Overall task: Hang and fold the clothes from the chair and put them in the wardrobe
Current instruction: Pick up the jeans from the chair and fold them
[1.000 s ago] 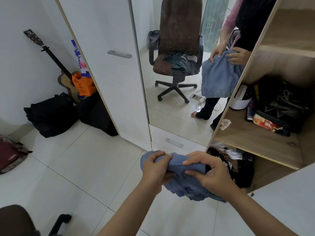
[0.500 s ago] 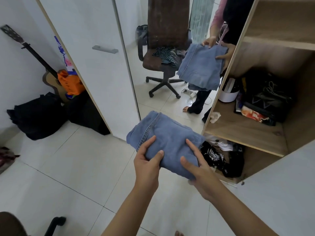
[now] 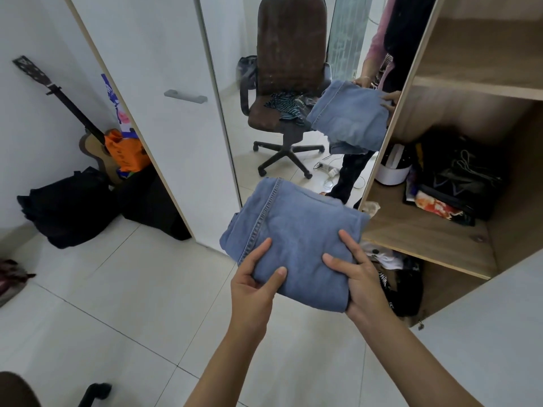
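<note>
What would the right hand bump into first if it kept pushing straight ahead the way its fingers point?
Probably the front edge of the light wooden wardrobe shelf. The right hand, gripping the folded blue denim garment, points up towards it, though depth is hard to judge.

Honestly not much to read here. There's white lettering on the black garment [image 3: 389,292] stuffed in the bottom compartment of the wardrobe, but it's too small and crumpled to make out. Same deal with the striped clothes [image 3: 286,105] on the chair in the mirror: a bit of pale print on a dark patch, mirrored and blurry. The orange bag [image 3: 126,152] by the guitar has some dark marks, can't tell if they're letters. Nothing legible anywhere else.
</note>
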Available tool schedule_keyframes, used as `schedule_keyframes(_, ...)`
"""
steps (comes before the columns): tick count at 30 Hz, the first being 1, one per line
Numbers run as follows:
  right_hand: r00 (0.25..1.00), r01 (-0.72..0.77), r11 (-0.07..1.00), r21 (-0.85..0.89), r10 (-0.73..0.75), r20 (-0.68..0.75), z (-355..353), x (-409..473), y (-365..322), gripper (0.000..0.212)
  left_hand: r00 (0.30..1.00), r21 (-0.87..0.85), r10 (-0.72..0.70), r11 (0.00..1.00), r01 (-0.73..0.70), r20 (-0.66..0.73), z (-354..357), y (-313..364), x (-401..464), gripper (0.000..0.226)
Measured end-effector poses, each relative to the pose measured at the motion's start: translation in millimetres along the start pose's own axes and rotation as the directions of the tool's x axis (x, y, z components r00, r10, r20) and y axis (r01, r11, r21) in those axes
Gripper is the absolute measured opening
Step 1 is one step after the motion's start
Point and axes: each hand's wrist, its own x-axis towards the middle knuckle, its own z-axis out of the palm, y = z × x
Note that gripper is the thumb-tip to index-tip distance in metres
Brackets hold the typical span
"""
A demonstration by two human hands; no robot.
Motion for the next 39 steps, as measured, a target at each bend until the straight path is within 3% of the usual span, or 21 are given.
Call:
schedule_keyframes(6,0.989,0.142,0.987,-0.076,-0.138,0.059,3.6,3.4,-18.2,0.056,1.0,0.164,-0.011,0.986,0.013,-0.016,4.3,-8.4,6.0,0.055)
schedule_keyframes(12,0.971,0.218,0.957,-0.192,-0.193,0.14,-12.2,6.3,-31.6,0.052,0.927,0.023,-0.371,0.928,0.372,-0.049,-6.8,-9.4,19.4,0.06)
schedule_keyframes(14,0.964,0.226,0.948,-0.223,-0.186,0.188,-19.7,7.0,-38.9,0.052,0.909,-0.033,-0.417,0.908,0.417,0.019,-13.6,-6.1,31.2,0.055)
schedule_keyframes(18,0.951,0.222,0.94,-0.259,-0.151,0.268,-34.5,10.4,-55.9,0.052,0.864,0.064,-0.345,0.936,0.347,0.368,-19.6,-3.7,51.8,0.051)
schedule_keyframes(21,0.945,0.242,0.93,-0.277,-0.162,0.284,-44.3,16.4,-73.7,0.075,0.873,0.136,-0.348,0.938,0.32,0.343,-7.6,-1.2,60.2,0.058)
schedule_keyframes(25,0.952,0.242,0.936,-0.256,-0.178,0.248,-62.5,20.7,-98.5,0.082,0.83,0.236,-0.348,0.934,0.267,0.436,17.1,4.7,71.0,0.069)
schedule_keyframes(28,0.952,0.265,0.918,-0.294,-0.202,0.229,-76.6,20.1,-112.0,0.081,0.771,0.283,-0.363,0.927,0.245,0.523,36.2,8.4,79.4,0.081)
schedule_keyframes(32,0.951,0.292,0.902,-0.317,-0.239,0.197,-91.9,17.8,-125.1,0.079,0.747,0.285,-0.367,0.927,0.244,0.554,64.0,6.3,87.5,0.066)
schedule_keyframes(39,0.922,0.387,0.875,-0.291,-0.37,0.114,-112.6,6.0,-150.5,0.076,0.669,0.225,-0.397,0.916,0.332,0.628,113.8,2.7,103.2,0.073)
